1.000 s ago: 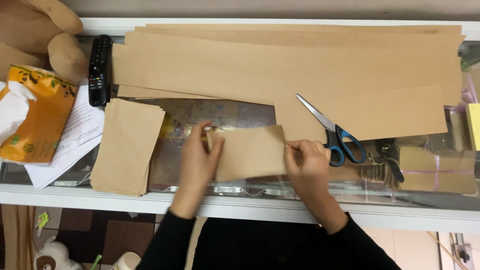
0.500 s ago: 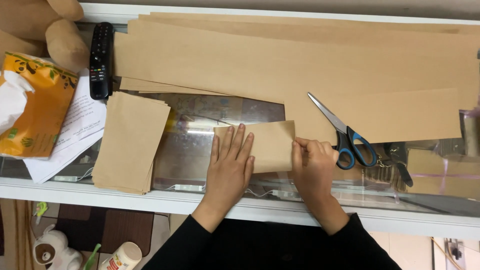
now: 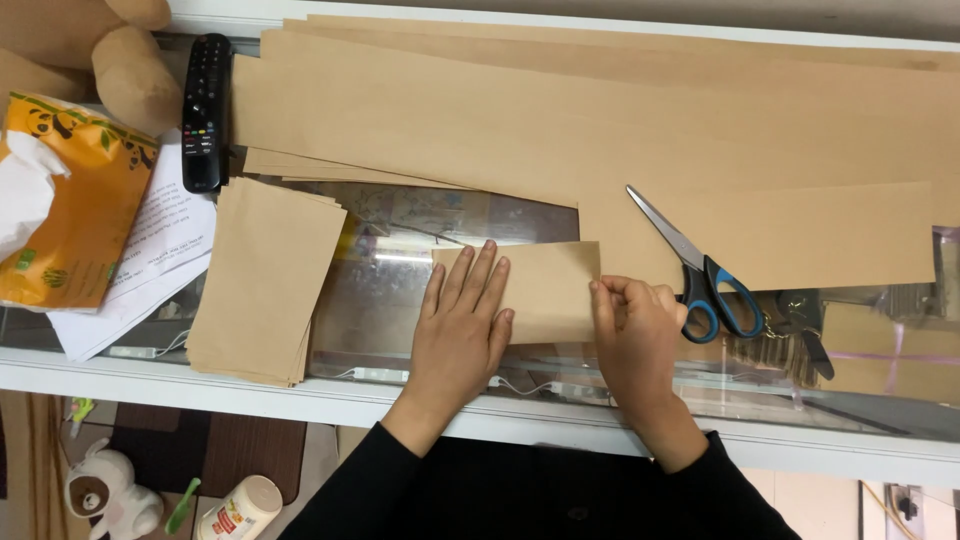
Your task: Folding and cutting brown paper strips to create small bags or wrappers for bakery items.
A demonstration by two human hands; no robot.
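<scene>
Nearest you, your black sleeves (image 3: pixel 540 490) reach over the white near edge of the glass-topped table (image 3: pixel 400 290). Your left hand (image 3: pixel 460 325) lies open and flat, fingers spread, pressing on the left part of a small folded piece of brown paper (image 3: pixel 550 285) that rests on the glass just in front of you. Your right hand (image 3: pixel 635 335) is curled at the right edge of that same piece, fingertips pinching the paper's edge. Just right of your right hand lie scissors (image 3: pixel 700 275) with blue and black handles, blades pointing far and left, resting on a large brown sheet. To the left, near the table's near edge, sits a stack of cut brown paper pieces (image 3: pixel 265 280). Farther left are white printed papers (image 3: pixel 150 260) and an orange tissue pack (image 3: pixel 65 205). Beyond them lies a black remote control (image 3: pixel 205 110), and long brown paper sheets (image 3: pixel 600 120) cover the far side of the table.
</scene>
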